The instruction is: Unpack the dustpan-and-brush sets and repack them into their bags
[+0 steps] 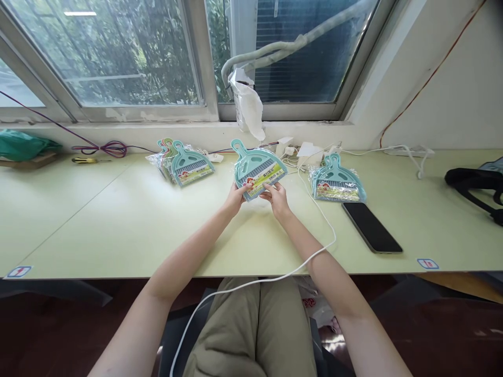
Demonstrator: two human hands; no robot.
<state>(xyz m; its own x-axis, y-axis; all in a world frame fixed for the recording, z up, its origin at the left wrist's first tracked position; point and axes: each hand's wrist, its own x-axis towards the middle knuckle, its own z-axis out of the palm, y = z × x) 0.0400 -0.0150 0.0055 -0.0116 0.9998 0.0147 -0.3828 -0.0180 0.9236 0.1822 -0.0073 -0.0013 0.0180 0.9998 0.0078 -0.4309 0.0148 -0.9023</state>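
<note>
A teal dustpan-and-brush set [257, 166] with a green and yellow label is held up, tilted, above the middle of the table. My left hand [236, 198] grips its lower left edge, thumb on the front. On its lower right edge, my right hand [276, 198] holds the label side between thumb and fingers. Several wrapped sets [184, 165], teal, green and pink-red handles together, lie to the left near the wall. To the right lies another wrapped teal stack [338, 180].
A black phone [372, 228] lies at the right, with dark straps [475, 188] beyond it. A white cable [328, 222] crosses the table and my right forearm. Yellow-handled tool [84, 160], purple cable [113, 148] and green bag [25, 145] lie at the back left.
</note>
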